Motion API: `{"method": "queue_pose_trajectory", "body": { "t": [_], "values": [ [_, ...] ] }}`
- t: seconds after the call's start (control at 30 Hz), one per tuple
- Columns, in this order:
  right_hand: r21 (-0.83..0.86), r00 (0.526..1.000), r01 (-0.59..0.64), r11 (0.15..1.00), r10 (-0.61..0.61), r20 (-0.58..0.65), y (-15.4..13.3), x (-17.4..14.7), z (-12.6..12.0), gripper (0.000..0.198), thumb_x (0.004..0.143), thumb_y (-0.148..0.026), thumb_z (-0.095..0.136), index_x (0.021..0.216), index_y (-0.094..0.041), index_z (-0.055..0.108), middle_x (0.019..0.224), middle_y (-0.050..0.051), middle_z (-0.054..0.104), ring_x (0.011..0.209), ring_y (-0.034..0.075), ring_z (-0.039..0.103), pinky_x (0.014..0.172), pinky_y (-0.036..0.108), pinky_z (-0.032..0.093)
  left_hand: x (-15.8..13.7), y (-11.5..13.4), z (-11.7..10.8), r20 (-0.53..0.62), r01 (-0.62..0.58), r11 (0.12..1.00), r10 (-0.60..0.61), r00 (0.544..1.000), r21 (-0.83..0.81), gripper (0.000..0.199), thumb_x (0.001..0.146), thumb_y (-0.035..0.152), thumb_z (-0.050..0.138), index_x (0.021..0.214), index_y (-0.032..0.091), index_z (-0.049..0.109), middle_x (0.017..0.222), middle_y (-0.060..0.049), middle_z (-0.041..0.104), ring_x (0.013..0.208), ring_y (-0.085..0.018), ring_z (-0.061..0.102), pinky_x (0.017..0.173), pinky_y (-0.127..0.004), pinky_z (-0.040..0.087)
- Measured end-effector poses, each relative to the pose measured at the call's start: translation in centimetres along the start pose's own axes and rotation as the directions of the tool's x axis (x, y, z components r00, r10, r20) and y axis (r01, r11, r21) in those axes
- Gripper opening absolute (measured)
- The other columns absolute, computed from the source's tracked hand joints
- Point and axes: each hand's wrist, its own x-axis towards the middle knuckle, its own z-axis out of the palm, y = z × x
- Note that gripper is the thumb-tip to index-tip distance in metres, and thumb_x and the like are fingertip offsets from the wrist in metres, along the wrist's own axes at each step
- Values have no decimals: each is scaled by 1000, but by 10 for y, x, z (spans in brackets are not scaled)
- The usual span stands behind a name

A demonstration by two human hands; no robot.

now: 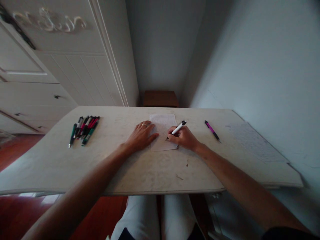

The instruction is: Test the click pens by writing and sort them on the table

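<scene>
A small sheet of paper (162, 145) lies on the white table in front of me, with faint writing on its upper part. My left hand (142, 135) rests flat along the sheet's left edge, fingers stretched out, a ring on one finger. In my right hand (184, 136) is a white pen (178, 128) with a black end, its tip down on the paper. To the right of that hand lies a purple and black pen (212, 131), apart from it.
Several pens (86, 128) in green, black, white and pink lie bunched on the left of the table (150, 176). A written-on sheet (255, 141) lies at the right edge beside the wall. Behind the table stands a brown wooden piece (160, 98); a white cabinet (82, 76) is at the left.
</scene>
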Motion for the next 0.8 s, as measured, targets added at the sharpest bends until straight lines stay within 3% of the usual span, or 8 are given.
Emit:
{"method": "queue_pose_trajectory", "body": {
  "t": [0.17, 0.37, 0.53, 0.8],
  "values": [
    [14, 1000, -9, 1000, 8, 24, -4, 0, 0, 12, 74, -27, 58, 69, -17, 62, 56, -3, 51, 53, 10, 43, 51, 23, 33, 0, 2, -2, 6, 5, 1000, -5, 1000, -7, 41, 88, 48, 53, 119, 20, 57, 132, -14, 51, 127, -33, 42, 109, -50, 28],
    [-25, 998, 1, 1000, 0, 67, -5, 0, -4, 10, 72, -24, 59, 65, -17, 61, 55, -4, 51, 52, 10, 43, 51, 23, 32, 1, -1, 1, -32, 11, 991, -16, 999, -137, 40, 84, 48, 60, 113, 20, 61, 131, -14, 52, 127, -35, 42, 110, -52, 24],
    [-121, 998, 58, 991, -62, -28, -1, 1, -7, 12, 75, -24, 57, 66, -17, 61, 55, -4, 49, 52, 9, 41, 54, 24, 32, 1, -4, 2, -28, 6, 990, -10, 1000, -142, 42, 84, 48, 59, 115, 20, 61, 131, -15, 52, 127, -36, 41, 110, -53, 24],
    [-140, 1000, 18, 990, -14, 27, -5, 2, -12, 9, 70, -19, 57, 61, -17, 57, 53, -5, 47, 51, 9, 43, 53, 24, 30, 1, -1, -1, -6, 1, 999, -1, 1000, -47, 45, 87, 50, 54, 119, 19, 60, 132, -16, 51, 127, -36, 42, 109, -52, 27]
  ]
}}
